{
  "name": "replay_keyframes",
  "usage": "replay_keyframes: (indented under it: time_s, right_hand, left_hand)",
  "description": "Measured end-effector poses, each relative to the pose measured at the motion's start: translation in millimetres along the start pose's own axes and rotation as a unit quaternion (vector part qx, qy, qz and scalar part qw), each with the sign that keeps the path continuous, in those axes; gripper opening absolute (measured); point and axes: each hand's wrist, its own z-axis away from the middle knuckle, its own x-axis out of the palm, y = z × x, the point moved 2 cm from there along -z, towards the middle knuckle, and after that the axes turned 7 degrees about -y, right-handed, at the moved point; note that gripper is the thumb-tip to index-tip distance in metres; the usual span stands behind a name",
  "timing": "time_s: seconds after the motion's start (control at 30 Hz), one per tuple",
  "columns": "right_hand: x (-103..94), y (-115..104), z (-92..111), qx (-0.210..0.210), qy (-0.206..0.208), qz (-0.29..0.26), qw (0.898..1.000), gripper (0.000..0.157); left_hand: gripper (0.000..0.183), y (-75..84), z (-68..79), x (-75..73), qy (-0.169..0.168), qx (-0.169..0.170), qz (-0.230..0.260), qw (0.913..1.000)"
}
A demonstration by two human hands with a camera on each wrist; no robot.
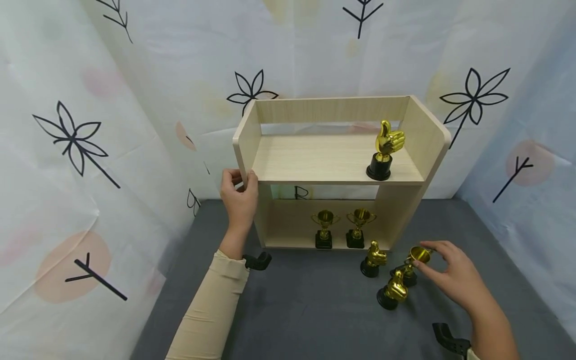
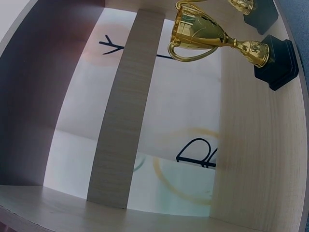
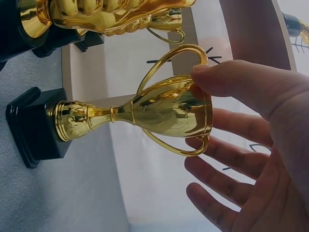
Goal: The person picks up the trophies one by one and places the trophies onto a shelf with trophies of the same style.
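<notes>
My right hand (image 1: 454, 275) pinches a gold trophy cup (image 3: 166, 108) at its rim, thumb on one side and fingers on the other. The cup stands on a black square base (image 3: 41, 126) on the grey table, right of the shelf. Beside it are two gold thumbs-up trophies, one nearer (image 1: 393, 289) and one further left (image 1: 374, 259). At the left, my left hand (image 1: 240, 200) grips the front edge of the side panel of a two-tier wooden shelf (image 1: 310, 157). That hand is outside the left wrist view, which looks into the shelf's lower tier.
Two gold trophy cups (image 1: 324, 225) (image 1: 357, 225) stand on the lower tier near its front. A thumbs-up trophy (image 1: 384, 150) is at the right of the upper tier. Patterned cloth (image 1: 180, 65) hangs behind and at both sides of the grey table (image 1: 310, 310).
</notes>
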Motion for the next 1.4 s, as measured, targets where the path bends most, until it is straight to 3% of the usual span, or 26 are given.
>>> replay_keyframes:
  time_s: [0.3, 0.67, 0.97, 1.1, 1.2, 1.4]
  right_hand:
    - [1.7, -2, 1, 0.020, -0.017, -0.009, 1.000, 0.051]
    - [4.3, 0, 0, 0.033, -0.031, -0.016, 0.999, 0.056]
    - [4.1, 1, -2, 0.042, -0.035, -0.009, 0.998, 0.058]
    - [4.8, 0, -2, 0.038, -0.028, -0.008, 0.999, 0.057]
    - [6.5, -1, -2, 0.034, -0.019, -0.010, 0.999, 0.056]
    - [7.7, -4, -1, 0.032, -0.014, -0.012, 0.999, 0.054]
  left_hand:
    - [0.023, -3.8, -1.1, 0.0, -0.001, 0.012, 0.006, 0.9999]
    - [0.020, -3.8, 0.1, 1.2, 0.011, 0.002, 0.000, 0.9999]
    - [0.017, 26.1, 5.7, 1.5, 0.008, -0.006, 0.006, 0.9999]
    - [0.018, 28.9, 6.2, 1.0, 0.007, -0.007, 0.008, 0.9999]
    - [0.018, 26.2, 6.0, 1.3, 0.004, -0.007, 0.012, 0.9999]
    - [0.022, -1.5, 0.6, -0.9, 0.002, 0.008, 0.009, 0.9999]
